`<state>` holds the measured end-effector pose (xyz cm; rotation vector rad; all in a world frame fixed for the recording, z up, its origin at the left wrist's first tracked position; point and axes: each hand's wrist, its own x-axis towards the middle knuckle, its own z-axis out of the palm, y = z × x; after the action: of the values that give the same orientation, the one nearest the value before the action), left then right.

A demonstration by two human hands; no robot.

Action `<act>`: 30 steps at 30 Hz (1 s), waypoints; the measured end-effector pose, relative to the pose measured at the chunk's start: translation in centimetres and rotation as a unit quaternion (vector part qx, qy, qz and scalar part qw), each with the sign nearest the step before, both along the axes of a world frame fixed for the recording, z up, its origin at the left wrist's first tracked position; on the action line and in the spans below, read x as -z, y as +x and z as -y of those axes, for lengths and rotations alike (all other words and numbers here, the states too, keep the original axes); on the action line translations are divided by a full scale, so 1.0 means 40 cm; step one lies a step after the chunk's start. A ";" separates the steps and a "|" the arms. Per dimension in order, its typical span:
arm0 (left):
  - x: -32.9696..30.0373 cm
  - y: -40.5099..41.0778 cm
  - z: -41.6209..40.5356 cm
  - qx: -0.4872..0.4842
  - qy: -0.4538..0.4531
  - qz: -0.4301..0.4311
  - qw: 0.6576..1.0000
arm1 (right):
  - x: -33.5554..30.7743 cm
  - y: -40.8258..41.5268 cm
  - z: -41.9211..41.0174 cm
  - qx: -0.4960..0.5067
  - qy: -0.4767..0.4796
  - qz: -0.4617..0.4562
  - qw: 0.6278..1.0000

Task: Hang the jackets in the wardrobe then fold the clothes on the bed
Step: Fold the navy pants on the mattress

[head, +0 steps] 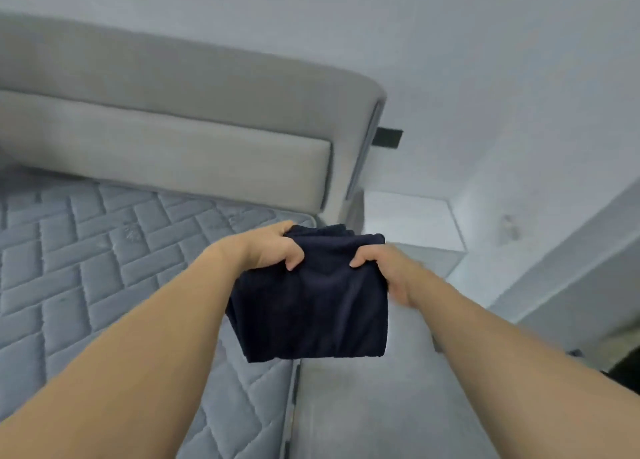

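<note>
A folded dark navy garment (311, 306) is held up in the air over the right edge of the bed (86, 251). My left hand (273, 247) grips its upper left side, thumb on top and fingers underneath. My right hand (384, 268) grips the upper right side the same way. The cloth hangs down from both hands in a compact rectangle with several layers. The bed has a grey quilted mattress. No jackets or wardrobe are in view.
A beige padded headboard (173, 140) runs along the back. A white bedside cabinet (412, 223) stands right of the bed's corner against the white wall. The bed's grey side panel (363, 406) lies below the garment. A dark object (623, 368) sits at the right edge.
</note>
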<state>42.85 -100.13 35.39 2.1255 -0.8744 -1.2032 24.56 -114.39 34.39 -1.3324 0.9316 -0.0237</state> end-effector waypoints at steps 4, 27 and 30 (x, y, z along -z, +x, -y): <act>-0.280 -0.171 0.203 0.088 -0.059 0.069 0.992 | -0.257 -0.222 0.126 0.093 -0.046 0.079 0.991; -1.066 -1.093 1.100 0.178 -0.484 0.325 0.793 | -0.973 -1.216 0.727 0.432 -0.306 0.360 0.769; -1.056 -1.159 1.237 0.163 -0.466 0.097 0.864 | -0.986 -1.289 0.802 0.459 -0.324 0.368 0.741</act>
<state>-3.49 -149.61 77.62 1.3221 -1.5569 -0.4901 -27.02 -146.49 73.84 -1.1509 0.7988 -1.6627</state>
